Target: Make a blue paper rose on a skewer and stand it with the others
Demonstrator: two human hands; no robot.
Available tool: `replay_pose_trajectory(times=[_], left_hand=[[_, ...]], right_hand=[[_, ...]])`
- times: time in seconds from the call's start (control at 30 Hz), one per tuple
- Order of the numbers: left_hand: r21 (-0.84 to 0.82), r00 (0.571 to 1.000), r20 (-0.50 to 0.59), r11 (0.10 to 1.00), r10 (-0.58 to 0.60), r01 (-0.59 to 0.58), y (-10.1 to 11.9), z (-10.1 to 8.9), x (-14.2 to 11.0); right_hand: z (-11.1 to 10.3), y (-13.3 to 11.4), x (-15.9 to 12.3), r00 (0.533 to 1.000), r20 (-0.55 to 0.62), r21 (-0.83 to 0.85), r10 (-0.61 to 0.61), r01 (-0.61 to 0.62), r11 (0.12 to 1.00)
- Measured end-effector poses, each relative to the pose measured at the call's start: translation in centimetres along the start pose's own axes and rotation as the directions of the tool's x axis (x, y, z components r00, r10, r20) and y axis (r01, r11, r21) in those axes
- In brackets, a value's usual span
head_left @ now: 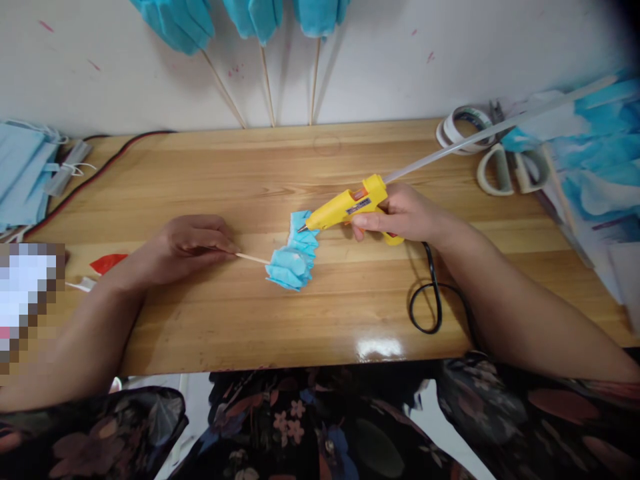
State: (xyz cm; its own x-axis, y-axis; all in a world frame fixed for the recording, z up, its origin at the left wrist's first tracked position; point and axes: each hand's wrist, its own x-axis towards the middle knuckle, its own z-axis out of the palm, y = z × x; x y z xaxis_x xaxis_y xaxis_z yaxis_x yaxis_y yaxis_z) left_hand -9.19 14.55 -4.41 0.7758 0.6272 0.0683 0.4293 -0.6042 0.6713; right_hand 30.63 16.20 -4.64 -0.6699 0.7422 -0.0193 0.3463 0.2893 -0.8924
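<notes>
My left hand (197, 247) is closed on a thin wooden stick (253, 259). The stick's far end meets a gathered piece of light blue pleated material (289, 268), partly rolled, with a loose strip running up and away from it. In my right hand (395, 217) is a yellow hot glue gun (345, 208), gripped by its handle. Its metal nozzle points left and down at the loose strip; whether it touches, I cannot tell. A long clear glue stick (450, 149) juts from the back of the gun.
Blue flower-like heads on sticks (267, 80) lean against the wall. At right lie tape rolls (463, 128), scissors (513, 167) and blue sheets (600, 167). Blue face masks (25, 173) are stacked at left, near a red-black cable (100, 170). A black cord (430, 313) loops beside my right forearm.
</notes>
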Motion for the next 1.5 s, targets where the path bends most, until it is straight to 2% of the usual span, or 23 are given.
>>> replay_pose_trajectory(times=[0.13, 0.37, 0.53, 0.83, 1.27, 1.5], left_hand=[[0.008, 0.997, -0.014, 0.998, 0.07, -0.07, -0.1, 0.0, 0.0], [-0.003, 1.0, 0.008, 1.0, -0.003, 0.003, 0.0, 0.0, -0.1], [-0.006, 1.0, 0.01, 1.0, 0.016, -0.016, -0.1, -0.1, -0.1], [0.015, 0.999, 0.005, 0.999, 0.034, -0.034, 0.1, 0.0, 0.0], [0.02, 0.999, 0.01, 0.999, 0.039, -0.039, 0.2, -0.1, 0.0], [0.016, 0.992, -0.031, 0.993, 0.121, -0.121, 0.0, 0.0, 0.0]], right_hand=[[0.0, -0.1, 0.0, 1.0, -0.003, -0.018, -0.013, 0.013, 1.0], [-0.2, -0.1, -0.1, 1.0, 0.009, -0.007, 0.022, -0.022, 1.0], [-0.4, -0.2, -0.2, 0.998, -0.005, -0.013, 0.067, -0.067, 0.998], [-1.0, -0.3, -0.4, 1.0, 0.01, -0.089, 0.025, -0.025, 0.996], [-1.6, -0.1, -0.6, 0.993, 0.063, -0.087, 0.096, -0.09, 0.992], [-2.7, -0.1, -0.9, 0.988, 0.106, -0.109, 0.112, -0.101, 0.989]])
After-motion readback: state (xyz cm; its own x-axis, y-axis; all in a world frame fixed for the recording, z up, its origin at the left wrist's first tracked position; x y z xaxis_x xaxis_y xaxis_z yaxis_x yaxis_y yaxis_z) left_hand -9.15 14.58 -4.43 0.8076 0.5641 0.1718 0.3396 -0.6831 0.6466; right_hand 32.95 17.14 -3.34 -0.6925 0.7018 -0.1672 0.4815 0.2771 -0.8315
